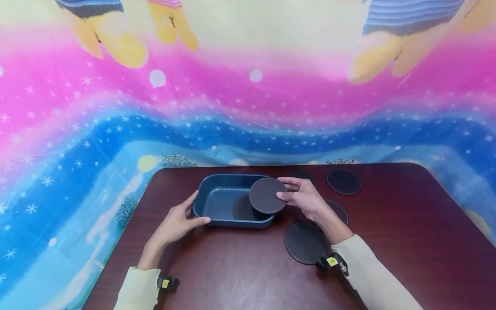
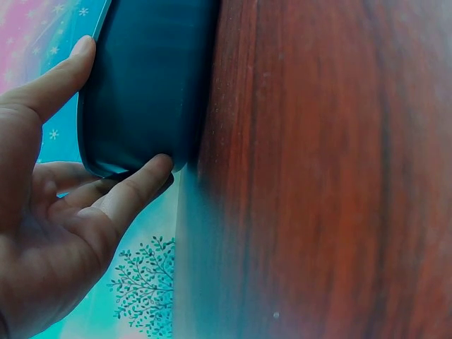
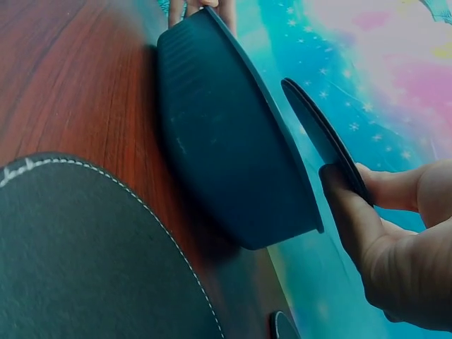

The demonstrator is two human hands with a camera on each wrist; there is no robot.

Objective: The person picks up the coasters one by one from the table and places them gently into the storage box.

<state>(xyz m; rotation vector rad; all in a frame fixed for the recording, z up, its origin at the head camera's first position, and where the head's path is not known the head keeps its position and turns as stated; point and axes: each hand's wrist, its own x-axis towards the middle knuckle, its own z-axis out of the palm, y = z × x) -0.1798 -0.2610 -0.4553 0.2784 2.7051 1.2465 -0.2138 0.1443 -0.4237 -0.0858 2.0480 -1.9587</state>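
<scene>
Reddish-brown wood for the table (image 1: 248, 269), under the tray (image 1: 232, 223); behind the tray, a pink and blue curtain (image 1: 232, 101) with snowflakes. Inside the dark blue tray, at its right end, one brown coaster (image 1: 244, 209), partly hidden. Over that end, clear of the rim, pinches a second coaster (image 1: 266, 196) between thumb and fingers of the right hand (image 1: 306, 199). At the tray's left end, grips with the left hand (image 1: 177, 223), thumb spread wide from the fingers. To the tray's right, four more coasters (image 1: 305, 243) on the wood.
</scene>
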